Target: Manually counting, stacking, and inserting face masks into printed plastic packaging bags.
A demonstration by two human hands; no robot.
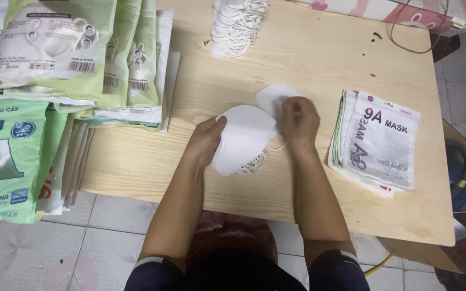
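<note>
A low, pale wooden table [319, 81] stood on a floor of light tiles [55, 253], and the work went on at its middle. The left hand [207, 141] gripped a small stack of white face masks [242, 139], fingers curled round its edge, while the right hand [299, 122] pinched one single mask [269, 97] just behind it. Green packets [66, 54] crowded the left side, a pile of empty pouches [378, 143] lay to the right, and loose masks [237, 24] sat at the far edge.
</note>
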